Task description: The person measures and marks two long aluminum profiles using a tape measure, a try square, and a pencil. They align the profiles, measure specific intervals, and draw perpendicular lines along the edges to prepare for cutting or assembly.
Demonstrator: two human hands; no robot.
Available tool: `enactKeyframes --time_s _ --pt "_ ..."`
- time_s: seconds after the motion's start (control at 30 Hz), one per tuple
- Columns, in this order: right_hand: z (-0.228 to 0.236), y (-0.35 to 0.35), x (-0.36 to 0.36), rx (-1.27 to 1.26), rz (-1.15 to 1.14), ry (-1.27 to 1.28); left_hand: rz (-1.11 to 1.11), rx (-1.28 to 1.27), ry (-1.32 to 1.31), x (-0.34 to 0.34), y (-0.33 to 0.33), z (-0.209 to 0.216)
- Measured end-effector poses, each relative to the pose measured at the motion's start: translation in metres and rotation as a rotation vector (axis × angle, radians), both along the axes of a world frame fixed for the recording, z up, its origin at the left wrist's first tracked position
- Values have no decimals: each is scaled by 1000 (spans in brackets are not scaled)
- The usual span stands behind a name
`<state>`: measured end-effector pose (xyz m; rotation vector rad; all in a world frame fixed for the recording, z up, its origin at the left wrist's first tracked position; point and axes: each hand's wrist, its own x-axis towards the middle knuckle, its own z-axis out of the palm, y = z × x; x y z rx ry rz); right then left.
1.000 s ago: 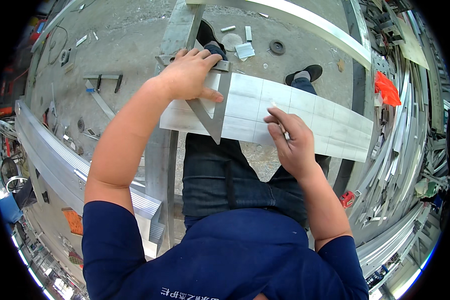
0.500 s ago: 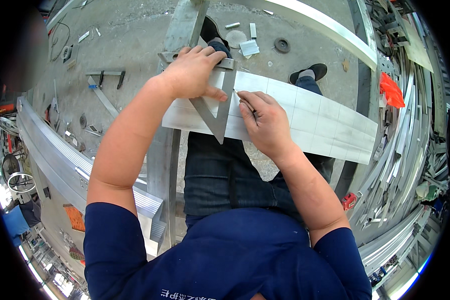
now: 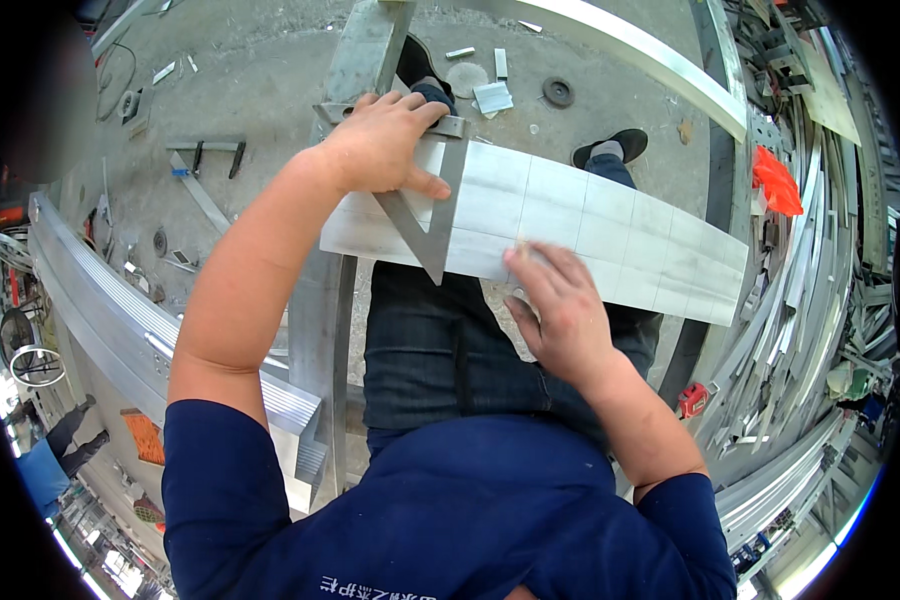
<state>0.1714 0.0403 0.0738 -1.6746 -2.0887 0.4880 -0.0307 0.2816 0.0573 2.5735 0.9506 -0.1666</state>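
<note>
My left hand [image 3: 385, 145] is spread over a triangular metal set square [image 3: 451, 190], its fingers over the thick far bar and its thumb against the upright blade. The square lies near the left end of a long, silvery metal panel [image 3: 600, 215] marked with thin crossing lines. My right hand [image 3: 567, 315] is over the panel's near edge, right of the square, its fingers bent and its thumb apart from them. Motion smears the fingertips, and whether a thin marking tool is in them cannot be made out.
Metal beams [image 3: 342, 300] support the panel over my legs. Long aluminium profiles [image 3: 120, 300] lie at the left. Strips of metal scrap [image 3: 785, 300] are heaped at the right, near an orange-red bag [image 3: 776, 182] and a red tape measure [image 3: 693, 400]. Offcuts [image 3: 492, 97] and a dark disc [image 3: 558, 92] lie on the floor.
My right hand has moved right and nearer, away from the square's blade, where it held a thin pointed tool. My left hand and the square stay in place on the panel.
</note>
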Motion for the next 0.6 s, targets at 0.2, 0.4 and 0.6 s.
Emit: enactKeyframes --time_s 0.2,0.4,0.6 --pt "-15 5 7 -137 -76 -250 25 -52 -97 -8 17 -8" --pt "-21 4 10 -119 -77 -254 160 -149 -151 -43 37 -8" --pt "-19 5 9 -116 -86 -238 140 -189 -76 -51 43 7"
